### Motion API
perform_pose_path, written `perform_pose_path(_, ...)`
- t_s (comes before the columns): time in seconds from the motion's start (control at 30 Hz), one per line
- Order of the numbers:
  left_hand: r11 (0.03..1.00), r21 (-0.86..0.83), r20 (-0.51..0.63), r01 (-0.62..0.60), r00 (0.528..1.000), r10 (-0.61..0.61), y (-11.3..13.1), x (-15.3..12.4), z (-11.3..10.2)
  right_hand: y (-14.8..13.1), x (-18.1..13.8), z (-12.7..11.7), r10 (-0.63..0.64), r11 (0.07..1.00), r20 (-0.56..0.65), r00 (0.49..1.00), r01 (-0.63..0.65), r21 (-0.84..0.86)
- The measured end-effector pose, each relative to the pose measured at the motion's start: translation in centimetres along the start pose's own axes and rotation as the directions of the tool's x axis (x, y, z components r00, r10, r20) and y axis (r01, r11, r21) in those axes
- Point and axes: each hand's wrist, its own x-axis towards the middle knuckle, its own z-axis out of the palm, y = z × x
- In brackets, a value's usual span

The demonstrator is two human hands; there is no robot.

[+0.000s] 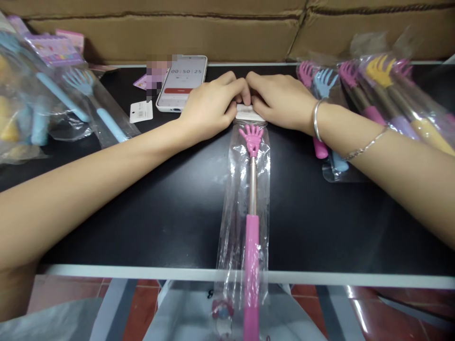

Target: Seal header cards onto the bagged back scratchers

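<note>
A pink back scratcher (252, 237) with a hand-shaped head lies inside a clear plastic bag (232, 203), its handle reaching past the table's front edge. At the top of the bag is a white card (248, 112) with small print. My left hand (209, 106) closes on the card's left side, fingertips pressed together. From the other side, my right hand (284, 102), with a bangle on its wrist, has its curled fingers on the same card. Both hands nearly meet there, and the fingers partly hide the card.
Several bagged back scratchers lie at right, including a yellow one (382, 71). More bagged ones, such as a light blue one (110, 124), lie at left. A phone (181, 85) showing a timer and a loose white tag (141, 112) are near the left hand. Cardboard boxes (213, 35) line the back.
</note>
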Motion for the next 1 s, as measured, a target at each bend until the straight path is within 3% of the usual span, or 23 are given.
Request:
perform_pose_path(0.13,0.999,-0.024,-0.042,-0.023,0.999,0.022,-0.28,0.01,0.28,-0.04,0.06,-0.06,0.013,1.000,0.012,1.000,-0.013,0.015)
perform_pose_path(1.0,0.999,-0.034,0.030,0.033,0.999,-0.032,0.41,-0.24,-0.38,0.04,-0.03,-0.07,-0.015,1.000,0.005,1.000,0.015,0.011)
